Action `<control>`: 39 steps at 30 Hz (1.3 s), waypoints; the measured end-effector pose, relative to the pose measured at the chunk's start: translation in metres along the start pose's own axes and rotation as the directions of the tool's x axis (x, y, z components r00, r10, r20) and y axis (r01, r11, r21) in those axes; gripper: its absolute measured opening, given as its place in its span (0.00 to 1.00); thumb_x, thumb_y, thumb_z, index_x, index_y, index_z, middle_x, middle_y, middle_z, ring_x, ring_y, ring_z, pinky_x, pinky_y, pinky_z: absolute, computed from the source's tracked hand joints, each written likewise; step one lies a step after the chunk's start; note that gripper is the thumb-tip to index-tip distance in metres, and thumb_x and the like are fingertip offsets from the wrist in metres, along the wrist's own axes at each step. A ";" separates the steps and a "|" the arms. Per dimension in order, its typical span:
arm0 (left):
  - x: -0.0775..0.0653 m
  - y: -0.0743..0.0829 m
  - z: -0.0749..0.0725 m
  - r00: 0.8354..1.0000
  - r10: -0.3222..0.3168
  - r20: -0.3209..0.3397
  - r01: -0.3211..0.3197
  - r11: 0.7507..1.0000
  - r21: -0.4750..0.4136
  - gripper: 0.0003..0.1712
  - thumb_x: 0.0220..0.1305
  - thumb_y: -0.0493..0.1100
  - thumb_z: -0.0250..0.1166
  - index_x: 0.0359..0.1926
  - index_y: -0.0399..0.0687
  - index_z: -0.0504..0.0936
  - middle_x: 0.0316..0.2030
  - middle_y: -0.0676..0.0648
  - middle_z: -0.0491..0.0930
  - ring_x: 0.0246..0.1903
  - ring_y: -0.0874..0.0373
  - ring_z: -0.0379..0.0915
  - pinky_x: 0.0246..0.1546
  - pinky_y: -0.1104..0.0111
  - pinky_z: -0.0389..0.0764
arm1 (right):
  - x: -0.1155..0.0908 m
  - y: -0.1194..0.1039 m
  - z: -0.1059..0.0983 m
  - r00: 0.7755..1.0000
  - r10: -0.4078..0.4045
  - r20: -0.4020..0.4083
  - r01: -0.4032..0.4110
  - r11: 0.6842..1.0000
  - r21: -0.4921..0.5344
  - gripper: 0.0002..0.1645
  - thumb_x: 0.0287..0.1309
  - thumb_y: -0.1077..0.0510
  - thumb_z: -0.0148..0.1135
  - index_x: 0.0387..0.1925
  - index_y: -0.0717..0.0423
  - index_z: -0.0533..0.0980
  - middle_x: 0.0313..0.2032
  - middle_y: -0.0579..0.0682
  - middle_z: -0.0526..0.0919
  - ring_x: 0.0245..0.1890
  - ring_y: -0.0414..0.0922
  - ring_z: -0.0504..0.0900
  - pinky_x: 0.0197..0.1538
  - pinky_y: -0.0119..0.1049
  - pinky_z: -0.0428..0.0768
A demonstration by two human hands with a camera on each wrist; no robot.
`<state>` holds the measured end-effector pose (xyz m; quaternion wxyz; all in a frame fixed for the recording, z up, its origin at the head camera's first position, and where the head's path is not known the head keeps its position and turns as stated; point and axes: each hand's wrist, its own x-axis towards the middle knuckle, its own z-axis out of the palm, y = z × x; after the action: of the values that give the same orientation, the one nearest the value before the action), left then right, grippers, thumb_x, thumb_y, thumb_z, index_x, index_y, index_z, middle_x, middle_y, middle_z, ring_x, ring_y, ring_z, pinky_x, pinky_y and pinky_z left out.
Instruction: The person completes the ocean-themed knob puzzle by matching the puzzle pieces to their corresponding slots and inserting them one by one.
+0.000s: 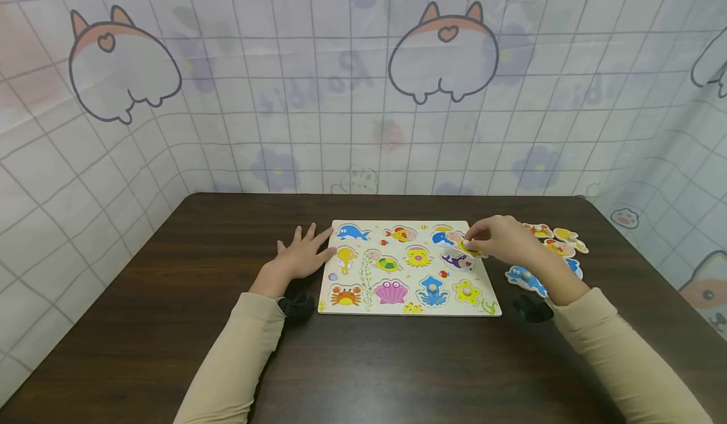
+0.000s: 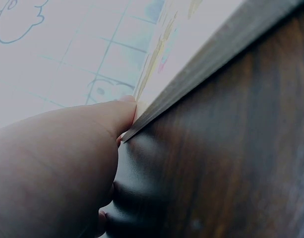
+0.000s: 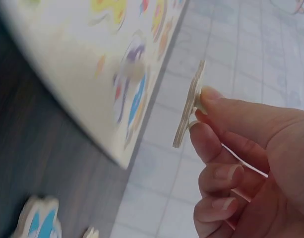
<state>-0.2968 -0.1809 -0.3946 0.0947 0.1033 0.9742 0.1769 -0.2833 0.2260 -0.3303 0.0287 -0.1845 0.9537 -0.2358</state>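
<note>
A flat wooden puzzle board with sea-animal pictures lies on the table. My left hand has its fingers spread beside the board's left edge, the thumb touching that edge in the left wrist view. Thumb and index finger of my right hand pinch a thin wooden puzzle piece by the knob on its back, its other fingers curled. This piece is held above the board's upper right part, over a blue and yellow picture. A blue squid piece, a yellow starfish piece and a purple whale piece sit in the board.
Right of the board, several loose puzzle pieces lie in a loose pile, partly behind the right forearm. A blue piece is nearest the board. Dark table extends in front, and a printed cloth wall stands behind it.
</note>
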 end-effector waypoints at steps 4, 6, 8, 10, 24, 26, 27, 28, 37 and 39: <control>0.000 0.000 0.000 1.000 -0.004 -0.002 0.004 1.000 0.003 0.39 0.80 0.63 0.47 0.83 0.57 0.49 0.81 0.35 0.38 0.77 0.30 0.26 0.66 0.26 0.32 | 0.004 -0.010 0.006 1.000 0.004 -0.016 -0.005 0.999 -0.033 0.12 0.65 0.55 0.71 0.43 0.61 0.87 0.35 0.49 0.87 0.31 0.46 0.78 0.35 0.41 0.78; -0.001 0.000 0.000 1.000 -0.003 -0.004 0.003 1.000 0.003 0.39 0.80 0.63 0.47 0.83 0.57 0.49 0.80 0.35 0.38 0.77 0.30 0.26 0.66 0.25 0.32 | 0.005 -0.014 0.009 1.000 -0.004 -0.021 0.003 0.999 -0.047 0.11 0.65 0.55 0.71 0.42 0.60 0.87 0.34 0.48 0.86 0.30 0.46 0.77 0.34 0.40 0.75; -0.001 0.000 0.000 1.000 -0.004 -0.002 0.004 1.000 0.003 0.39 0.80 0.63 0.47 0.83 0.57 0.49 0.81 0.35 0.38 0.77 0.30 0.26 0.66 0.25 0.32 | 0.006 -0.016 0.012 1.000 -0.017 -0.024 0.016 0.998 -0.055 0.10 0.64 0.55 0.71 0.41 0.59 0.88 0.32 0.47 0.85 0.28 0.45 0.75 0.32 0.39 0.72; -0.001 0.000 0.000 1.000 -0.002 -0.001 0.002 1.000 0.002 0.39 0.80 0.62 0.47 0.83 0.57 0.48 0.80 0.35 0.38 0.77 0.30 0.26 0.66 0.25 0.32 | 0.007 -0.018 0.014 0.999 -0.032 -0.020 0.031 0.998 -0.052 0.10 0.64 0.55 0.71 0.41 0.58 0.88 0.32 0.47 0.85 0.27 0.45 0.75 0.30 0.39 0.71; 0.001 0.000 0.002 1.000 -0.012 0.000 0.012 1.000 0.007 0.40 0.80 0.63 0.46 0.84 0.58 0.48 0.81 0.36 0.38 0.77 0.31 0.26 0.67 0.26 0.33 | 0.020 -0.038 0.030 0.998 -0.063 -0.002 0.063 0.997 -0.042 0.12 0.64 0.53 0.72 0.42 0.57 0.88 0.36 0.49 0.87 0.26 0.42 0.77 0.28 0.37 0.75; 0.001 0.000 0.002 1.000 -0.010 -0.005 0.010 1.000 0.009 0.40 0.80 0.63 0.46 0.83 0.58 0.48 0.81 0.35 0.38 0.77 0.30 0.27 0.66 0.26 0.33 | 0.022 -0.042 0.032 0.997 -0.079 0.002 0.079 0.996 -0.034 0.11 0.64 0.54 0.72 0.41 0.57 0.88 0.35 0.48 0.87 0.25 0.43 0.76 0.28 0.37 0.74; 0.001 0.000 0.002 1.000 -0.011 -0.006 0.011 1.000 0.010 0.40 0.80 0.63 0.46 0.83 0.58 0.48 0.81 0.35 0.38 0.77 0.30 0.27 0.67 0.26 0.33 | 0.023 -0.043 0.034 0.996 -0.087 0.002 0.087 0.996 -0.033 0.10 0.64 0.54 0.72 0.40 0.56 0.88 0.34 0.47 0.87 0.26 0.43 0.76 0.28 0.37 0.74; 0.001 0.000 0.002 1.000 -0.012 -0.006 0.012 1.000 0.011 0.40 0.80 0.63 0.46 0.83 0.58 0.48 0.81 0.35 0.38 0.77 0.30 0.27 0.67 0.26 0.33 | 0.024 -0.045 0.035 0.996 -0.091 0.004 0.091 0.995 -0.027 0.09 0.64 0.54 0.72 0.40 0.56 0.88 0.34 0.47 0.87 0.26 0.43 0.75 0.28 0.37 0.74; 0.000 0.001 0.001 1.000 -0.005 -0.006 0.005 1.000 0.004 0.40 0.80 0.63 0.47 0.83 0.58 0.48 0.81 0.35 0.38 0.77 0.30 0.27 0.66 0.26 0.33 | 0.034 -0.057 0.046 0.990 -0.136 0.019 0.137 0.990 -0.026 0.07 0.63 0.56 0.73 0.38 0.57 0.89 0.33 0.46 0.87 0.30 0.43 0.77 0.36 0.38 0.77; 0.000 0.001 0.001 1.000 -0.003 -0.004 0.003 1.000 0.002 0.40 0.80 0.63 0.46 0.84 0.58 0.48 0.81 0.35 0.38 0.77 0.30 0.26 0.66 0.26 0.33 | 0.035 -0.061 0.048 0.991 -0.132 0.028 0.133 0.991 -0.026 0.07 0.63 0.56 0.73 0.38 0.56 0.88 0.33 0.45 0.87 0.30 0.43 0.77 0.36 0.38 0.77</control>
<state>-0.2964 -0.1798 -0.3950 0.0931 0.1015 0.9747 0.1761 -0.2887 0.1415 -0.3438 0.0228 -0.2510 0.9421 -0.2214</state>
